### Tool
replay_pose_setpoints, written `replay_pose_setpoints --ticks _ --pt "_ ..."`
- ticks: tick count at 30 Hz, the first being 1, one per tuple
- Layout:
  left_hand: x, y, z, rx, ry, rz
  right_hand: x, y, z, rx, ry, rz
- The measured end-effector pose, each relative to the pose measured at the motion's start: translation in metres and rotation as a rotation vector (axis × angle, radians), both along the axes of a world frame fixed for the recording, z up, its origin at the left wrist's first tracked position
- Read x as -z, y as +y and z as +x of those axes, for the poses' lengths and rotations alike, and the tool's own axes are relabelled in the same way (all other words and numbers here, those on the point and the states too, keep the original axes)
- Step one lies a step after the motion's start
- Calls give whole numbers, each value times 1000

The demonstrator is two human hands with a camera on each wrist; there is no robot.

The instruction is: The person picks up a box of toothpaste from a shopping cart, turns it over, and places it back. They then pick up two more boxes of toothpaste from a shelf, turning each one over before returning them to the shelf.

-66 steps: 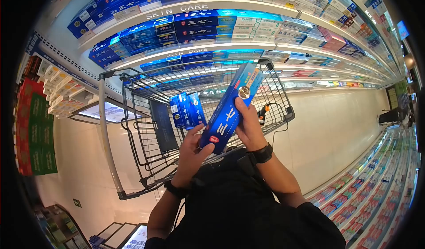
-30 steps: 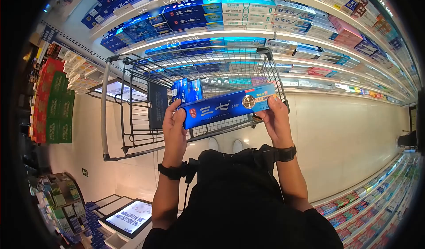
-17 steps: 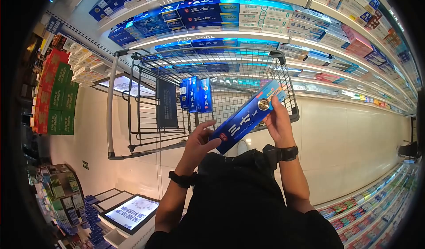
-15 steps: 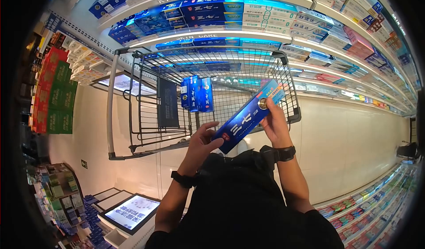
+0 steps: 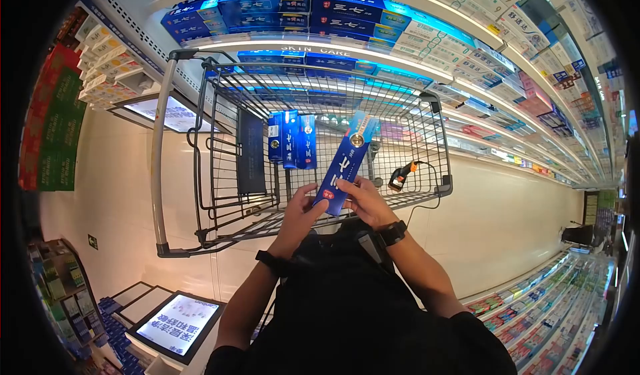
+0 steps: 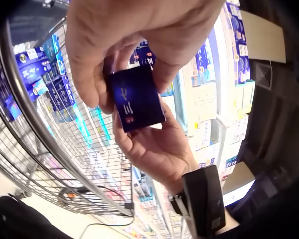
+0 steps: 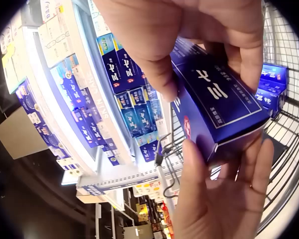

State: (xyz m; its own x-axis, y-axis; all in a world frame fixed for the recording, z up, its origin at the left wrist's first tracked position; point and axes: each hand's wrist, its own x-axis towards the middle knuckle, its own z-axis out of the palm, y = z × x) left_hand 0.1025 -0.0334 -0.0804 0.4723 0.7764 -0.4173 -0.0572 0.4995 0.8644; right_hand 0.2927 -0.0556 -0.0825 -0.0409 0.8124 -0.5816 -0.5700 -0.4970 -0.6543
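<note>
Both hands are on a long blue toothpaste box [image 5: 347, 158], held slantwise over the cart with its light-blue end pointing at the shelves. My left hand [image 5: 301, 216] grips its near end, thumb along the edge. Further up, my right hand [image 5: 368, 203] holds the side with the thumb across the front. In the left wrist view the dark end face [image 6: 137, 99] shows between the two hands. The right wrist view shows a narrow printed side [image 7: 217, 92], with the right hand above and the left fingers underneath. Two similar blue boxes [image 5: 293, 140] stand in the cart.
The wire shopping cart [image 5: 248, 242] stands in front, its handle [image 5: 159, 162] at the left. A black bottle-like thing with orange [image 5: 401, 176] and a cable is at its right. Stocked shelves [image 5: 413, 8] rise behind. A lit screen [image 5: 175, 325] stands at lower left.
The toothpaste box has swung steeper, its light-blue end moving left. My right hand has shifted from that end down towards the near end. The black-and-orange thing shows more fully now.
</note>
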Motion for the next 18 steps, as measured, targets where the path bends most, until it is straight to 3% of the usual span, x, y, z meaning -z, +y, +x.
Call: replay_pose_setpoints --ticks 2,5,6,9,15,18 --pt "10 2 -10 37 100 78 15 10 2 -72 -41 -25" --pt "25 2 -29 204 498 421 47 31 18 -195 -104 -79" --pt "43 -4 -35 208 555 586 58 39 24 -225 -157 -89" --pt "49 -10 -39 336 722 749 81 68 39 -312 -251 -159" --pt "32 0 -10 330 1006 653 211 121 51 -423 -286 -192" --pt "39 0 -3 312 1136 664 251 141 43 -402 -247 -127"
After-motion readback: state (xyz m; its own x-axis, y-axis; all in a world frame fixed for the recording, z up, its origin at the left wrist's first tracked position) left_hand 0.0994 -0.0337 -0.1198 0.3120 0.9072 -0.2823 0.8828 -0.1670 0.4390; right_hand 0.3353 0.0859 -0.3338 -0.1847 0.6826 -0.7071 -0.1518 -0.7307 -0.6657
